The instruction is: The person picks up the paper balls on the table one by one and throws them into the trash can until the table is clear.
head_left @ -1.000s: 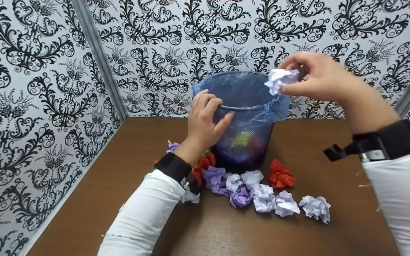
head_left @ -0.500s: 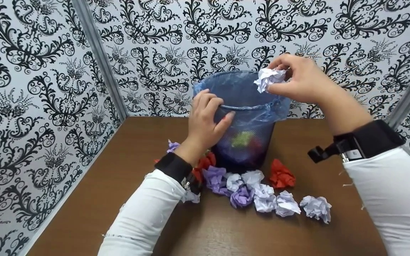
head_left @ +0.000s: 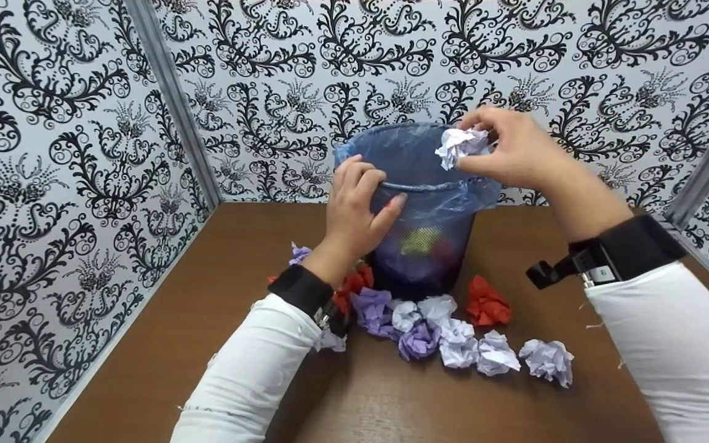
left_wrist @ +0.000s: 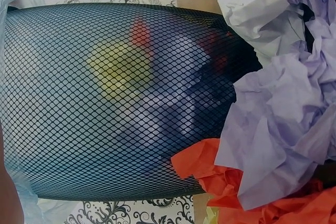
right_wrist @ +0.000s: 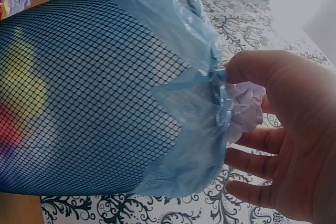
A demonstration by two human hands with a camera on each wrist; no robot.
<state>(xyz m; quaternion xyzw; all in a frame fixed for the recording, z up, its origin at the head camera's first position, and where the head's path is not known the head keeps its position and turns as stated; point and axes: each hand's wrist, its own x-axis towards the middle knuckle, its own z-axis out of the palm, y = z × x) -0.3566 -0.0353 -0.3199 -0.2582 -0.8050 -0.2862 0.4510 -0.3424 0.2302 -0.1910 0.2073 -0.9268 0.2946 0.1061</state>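
A dark mesh wastebasket point(head_left: 419, 258) lined with a blue plastic bag point(head_left: 440, 206) stands upright near the back wall. My left hand point(head_left: 351, 200) grips its front left rim, fingers over the edge and thumb outside. Above the right side of the opening, my right hand point(head_left: 511, 147) pinches a crumpled white paper ball point(head_left: 462, 146) between thumb and fingers. In the right wrist view that paper ball point(right_wrist: 245, 108) shows just past the bag's rolled rim, partly hidden. Through the mesh, yellow point(left_wrist: 118, 69), red and pale crumpled papers lie in the basket's lower part.
Several white and purple paper balls point(head_left: 419, 339) lie in front of the basket, with a red one point(head_left: 487, 301) to its right. Red and purple balls sit partly behind my left wrist. Patterned panels point(head_left: 268, 92) border the brown table point(head_left: 391, 400) at left and back.
My right hand has moved left and slightly down with the white paper ball, from beside the right rim to over the opening. The left hand has stayed in place.
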